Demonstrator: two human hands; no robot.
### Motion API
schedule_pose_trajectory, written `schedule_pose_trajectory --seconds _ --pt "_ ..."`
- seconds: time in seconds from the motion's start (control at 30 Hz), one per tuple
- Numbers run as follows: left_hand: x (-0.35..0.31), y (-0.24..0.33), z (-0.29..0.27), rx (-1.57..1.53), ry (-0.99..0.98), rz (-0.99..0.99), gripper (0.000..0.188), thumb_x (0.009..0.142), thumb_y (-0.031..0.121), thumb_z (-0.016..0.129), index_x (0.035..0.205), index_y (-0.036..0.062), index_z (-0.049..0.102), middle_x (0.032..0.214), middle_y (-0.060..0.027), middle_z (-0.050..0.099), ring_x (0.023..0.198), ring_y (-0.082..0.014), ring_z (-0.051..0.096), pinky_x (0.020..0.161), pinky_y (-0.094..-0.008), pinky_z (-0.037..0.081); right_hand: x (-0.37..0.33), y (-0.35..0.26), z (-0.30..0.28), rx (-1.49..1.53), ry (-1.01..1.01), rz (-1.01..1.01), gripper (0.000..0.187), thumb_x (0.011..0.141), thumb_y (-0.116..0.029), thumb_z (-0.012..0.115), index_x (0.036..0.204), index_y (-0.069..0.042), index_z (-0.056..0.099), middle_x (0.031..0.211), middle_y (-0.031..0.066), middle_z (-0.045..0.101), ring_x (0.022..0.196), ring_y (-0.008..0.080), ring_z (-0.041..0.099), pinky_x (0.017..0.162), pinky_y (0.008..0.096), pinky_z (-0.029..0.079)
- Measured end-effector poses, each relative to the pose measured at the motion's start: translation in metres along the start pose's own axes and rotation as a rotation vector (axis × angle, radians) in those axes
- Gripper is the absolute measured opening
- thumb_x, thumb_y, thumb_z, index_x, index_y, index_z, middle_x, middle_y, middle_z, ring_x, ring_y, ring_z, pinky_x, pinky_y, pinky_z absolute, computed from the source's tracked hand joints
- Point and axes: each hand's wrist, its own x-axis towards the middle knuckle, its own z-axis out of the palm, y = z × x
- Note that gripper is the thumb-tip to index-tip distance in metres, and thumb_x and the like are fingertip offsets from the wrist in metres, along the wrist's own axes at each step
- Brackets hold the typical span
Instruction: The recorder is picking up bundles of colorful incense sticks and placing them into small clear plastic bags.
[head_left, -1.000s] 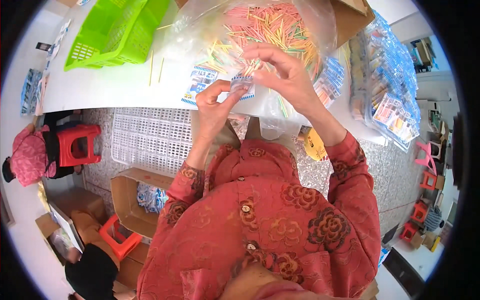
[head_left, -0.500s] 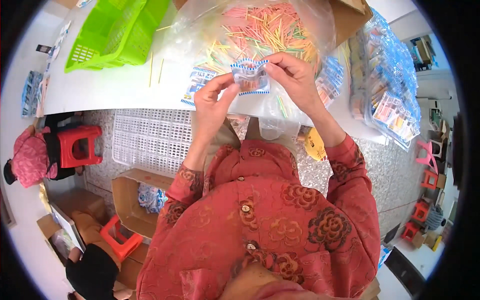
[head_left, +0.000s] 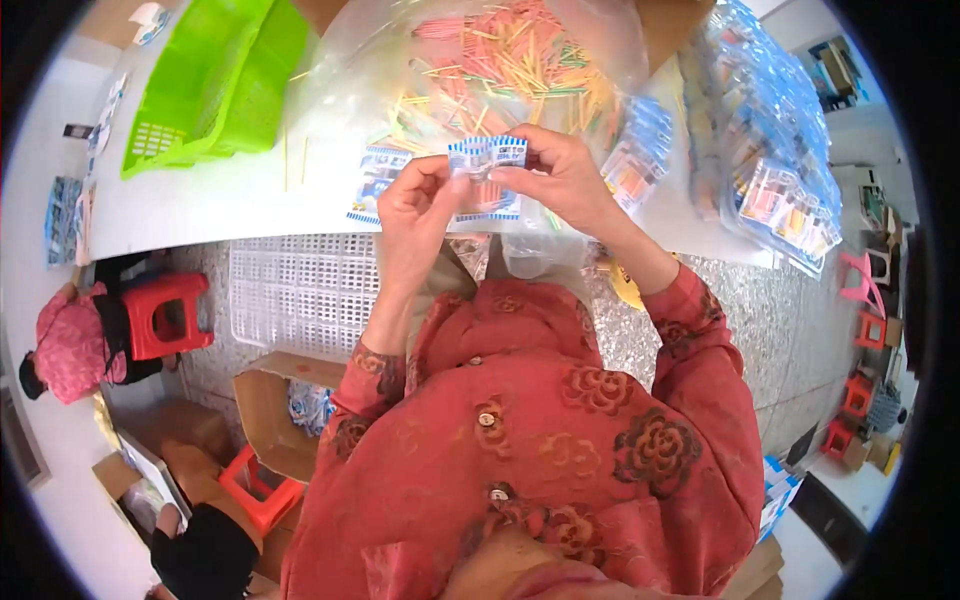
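Observation:
Between my two hands is a small clear packet [head_left: 488, 205] with blue-striped edges and blue print; pinkish sticks show inside it. My left hand [head_left: 412, 210] pinches its left side between thumb and fingers. At its upper right, my right hand [head_left: 562, 178] closes thumb and fingers on the plastic. Another blue-and-white packet [head_left: 372, 180] lies on the table just left of my left hand. Beyond my hands, a heap of thin pink, yellow and green sticks [head_left: 510, 60] rests on a clear plastic sheet. Right of my right hand lies a row of filled packets [head_left: 640, 150].
A green basket [head_left: 200, 100] stands at the table's left, a large pile of filled packets [head_left: 770, 120] at its right. Below the table edge are a white plastic crate [head_left: 300, 300] and an open carton [head_left: 270, 420]. Two people sit at the left near red stools [head_left: 165, 315].
The packet now lies flatter, more of its front showing, and my right fingers have shifted across its upper part. The whole view has tilted slightly, moving the table lower in the picture.

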Motion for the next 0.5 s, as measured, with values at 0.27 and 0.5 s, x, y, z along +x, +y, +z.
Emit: schedule_pose_trajectory --seconds 0.27,0.5 --pt "-0.011 -0.004 0.009 0.223 -0.173 -0.123 0.006 0.076 0.001 0.069 0.081 0.0 0.065 0.075 -0.001 0.064 0.068 -0.0051 0.055 0.062 -0.0188 0.042 -0.028 -0.01 -0.008 -0.148 0.01 -0.005 0.023 0.081 -0.011 0.066 0.1 0.001 0.061 0.083 0.0025 0.063 0.076 0.007 0.057 0.069 0.0244 0.047" --pt "-0.012 -0.006 0.027 0.161 -0.278 -0.12 0.013 0.084 -0.001 0.058 0.096 -0.0046 0.062 0.089 -0.0099 0.065 0.081 -0.0146 0.062 0.076 -0.0263 0.05 -0.075 -0.019 -0.079 -0.023 0.392 0.014 0.021 0.082 -0.008 0.063 0.1 0.003 0.062 0.089 0.0024 0.066 0.079 0.0077 0.06 0.07 0.0234 0.048"
